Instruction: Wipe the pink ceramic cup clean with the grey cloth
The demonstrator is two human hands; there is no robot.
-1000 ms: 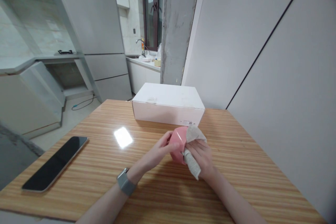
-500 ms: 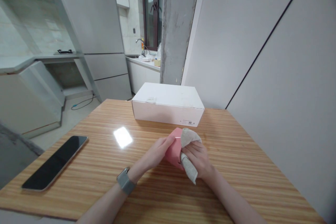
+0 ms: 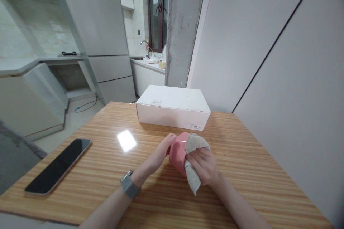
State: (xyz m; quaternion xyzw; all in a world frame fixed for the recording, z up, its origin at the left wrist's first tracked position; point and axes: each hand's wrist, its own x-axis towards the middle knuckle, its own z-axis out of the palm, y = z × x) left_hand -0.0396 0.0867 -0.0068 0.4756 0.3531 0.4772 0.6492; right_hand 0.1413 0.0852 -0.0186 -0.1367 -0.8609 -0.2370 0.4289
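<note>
A glossy pink container [image 3: 177, 154], faceted like a bowl or cup, is tipped on its side above the table with its mouth turned to the right. My left hand [image 3: 161, 152] grips its closed left side, the fingertips partly hidden behind it. A light grey cloth [image 3: 197, 142] is bunched in my right hand [image 3: 202, 164], whose fingers press it into the container's mouth. One end of the cloth hangs down below the palm. The inside of the container is hidden by the cloth and the fingers.
A white cardboard box [image 3: 173, 109] stands just beyond my hands on the wood-grain table [image 3: 107, 186]. To the left lies a dark-screened phone [image 3: 59, 166]. A white wall panel [image 3: 282, 89] rises along the right; a refrigerator [image 3: 104, 25] stands farther back.
The pink container has turned and shifted slightly left and nearer in my grip. My left fingers have changed their hold on it. The cloth's hanging end has swung lower with my right hand.
</note>
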